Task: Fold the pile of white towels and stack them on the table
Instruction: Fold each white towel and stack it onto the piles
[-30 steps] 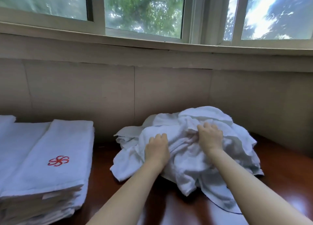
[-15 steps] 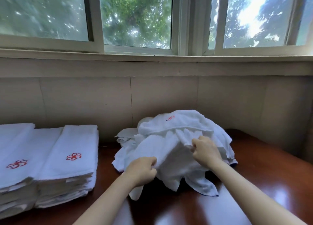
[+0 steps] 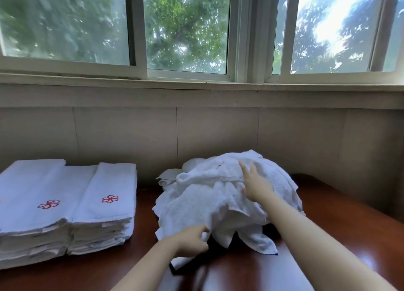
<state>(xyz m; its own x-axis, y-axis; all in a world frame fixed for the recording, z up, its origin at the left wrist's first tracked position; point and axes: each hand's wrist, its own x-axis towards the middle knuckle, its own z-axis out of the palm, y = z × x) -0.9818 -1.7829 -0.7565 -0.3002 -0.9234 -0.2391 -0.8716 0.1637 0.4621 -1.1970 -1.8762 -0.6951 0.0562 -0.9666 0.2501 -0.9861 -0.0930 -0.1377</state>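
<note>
Towel pile [image 3: 196,205]: white, crumpled, heaped on tabletop [image 3: 328,236]. Left hand [image 3: 192,240] pinches its lower edge; right hand [image 3: 255,186], fingers spread straight, over its top.

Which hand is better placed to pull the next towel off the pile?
Left, probably. The left hand pinches a near edge of the crumpled pile of white cloth towels; the right hand is open over its top.

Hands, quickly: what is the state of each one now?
Left hand: closed, pinching the towel pile at its front edge.
Right hand: open, fingers straight, at the pile's top.
</note>
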